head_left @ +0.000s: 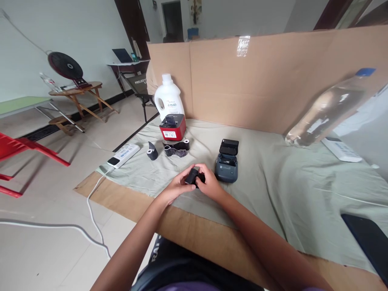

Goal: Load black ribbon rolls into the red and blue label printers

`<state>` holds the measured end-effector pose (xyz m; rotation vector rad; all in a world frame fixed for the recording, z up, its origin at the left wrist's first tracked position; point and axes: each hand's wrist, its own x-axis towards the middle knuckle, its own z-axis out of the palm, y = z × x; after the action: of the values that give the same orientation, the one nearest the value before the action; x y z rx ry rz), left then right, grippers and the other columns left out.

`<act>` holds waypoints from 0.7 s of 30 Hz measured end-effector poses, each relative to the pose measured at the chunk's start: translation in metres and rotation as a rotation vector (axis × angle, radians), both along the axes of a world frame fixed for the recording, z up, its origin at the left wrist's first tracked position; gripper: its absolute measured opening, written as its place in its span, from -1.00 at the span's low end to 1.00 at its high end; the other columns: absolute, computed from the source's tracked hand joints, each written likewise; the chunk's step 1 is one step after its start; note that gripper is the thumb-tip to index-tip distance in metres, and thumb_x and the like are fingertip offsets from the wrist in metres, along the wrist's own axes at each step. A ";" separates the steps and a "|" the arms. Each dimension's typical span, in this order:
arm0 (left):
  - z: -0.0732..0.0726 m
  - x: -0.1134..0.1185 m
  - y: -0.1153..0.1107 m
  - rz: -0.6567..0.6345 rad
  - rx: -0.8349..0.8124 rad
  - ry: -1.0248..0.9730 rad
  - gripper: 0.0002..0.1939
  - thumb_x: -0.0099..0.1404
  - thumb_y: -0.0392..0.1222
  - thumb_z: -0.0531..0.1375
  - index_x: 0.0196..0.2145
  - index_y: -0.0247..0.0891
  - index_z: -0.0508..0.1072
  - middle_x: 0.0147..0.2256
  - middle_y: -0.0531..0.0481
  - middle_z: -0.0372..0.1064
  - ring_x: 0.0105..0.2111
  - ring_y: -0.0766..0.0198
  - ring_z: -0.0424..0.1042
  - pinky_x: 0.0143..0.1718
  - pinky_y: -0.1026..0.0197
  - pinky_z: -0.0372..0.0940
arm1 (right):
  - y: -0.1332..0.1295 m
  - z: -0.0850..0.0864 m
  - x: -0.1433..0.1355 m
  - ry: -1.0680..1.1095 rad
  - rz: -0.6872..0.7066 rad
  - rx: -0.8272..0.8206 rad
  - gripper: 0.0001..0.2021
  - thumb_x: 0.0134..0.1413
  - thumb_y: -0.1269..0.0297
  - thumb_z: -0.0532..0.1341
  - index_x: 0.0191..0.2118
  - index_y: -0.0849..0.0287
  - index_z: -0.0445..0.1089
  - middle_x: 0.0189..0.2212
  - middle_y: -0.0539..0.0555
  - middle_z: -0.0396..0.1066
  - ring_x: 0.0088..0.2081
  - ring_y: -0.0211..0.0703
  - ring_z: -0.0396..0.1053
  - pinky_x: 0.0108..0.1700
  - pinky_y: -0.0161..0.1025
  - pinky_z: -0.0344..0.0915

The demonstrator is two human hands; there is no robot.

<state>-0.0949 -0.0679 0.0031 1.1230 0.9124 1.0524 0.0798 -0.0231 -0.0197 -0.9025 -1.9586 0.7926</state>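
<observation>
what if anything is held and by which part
A small black piece, possibly a label roll: the left hand grips its left side, the right hand its right side.

On the cloth (254, 190), the rolls (178, 152) lie before the jug (171, 96), left of the printer (226, 171).

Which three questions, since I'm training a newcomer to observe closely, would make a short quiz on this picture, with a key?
1. True or false: the black plastic lid of the blue-grey, rounded plastic device is raised.
2. What stands just behind the red-and-black, box-shaped device?
a) the round black fan
b) the white plastic jug with a handle
c) the blue-capped clear plastic bottle
3. What is the main colour of the small item held between the left hand and right hand?

Key: 1 true; 2 b; 3 black.
</observation>
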 end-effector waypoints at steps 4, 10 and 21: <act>0.000 0.003 0.001 0.076 0.085 0.139 -0.26 0.13 -0.13 0.41 0.26 -0.15 0.35 0.16 -0.12 0.39 0.19 -0.03 0.32 0.23 -0.01 0.20 | -0.005 0.004 0.001 -0.047 -0.007 0.028 -0.58 0.05 0.42 0.16 0.06 0.08 0.18 -0.35 -0.02 0.31 -0.28 -0.10 0.31 -0.09 -0.06 0.22; -0.008 0.001 0.003 0.250 0.181 0.267 -0.30 0.14 -0.05 0.39 0.22 -0.24 0.39 -0.07 -0.07 0.50 -0.04 0.10 0.46 0.11 0.04 0.31 | -0.003 0.002 0.002 -0.026 -0.040 0.026 -0.63 0.10 0.33 0.19 0.05 0.07 0.20 -0.37 -0.03 0.31 -0.29 -0.11 0.32 -0.10 -0.07 0.25; -0.007 -0.028 0.004 0.467 0.126 0.225 -0.36 0.23 0.20 0.27 0.09 -0.32 0.43 0.04 -0.22 0.44 0.03 -0.01 0.43 0.05 0.03 0.34 | -0.006 0.009 0.004 0.128 -0.112 -0.011 -0.60 0.15 0.28 0.21 0.11 0.07 0.22 0.08 0.20 0.34 0.09 0.05 0.32 0.11 0.05 0.30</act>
<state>-0.1227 -0.0636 -0.0037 1.1776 1.3456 1.3953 0.0839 -0.0295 -0.0108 -0.9359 -1.7789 0.7776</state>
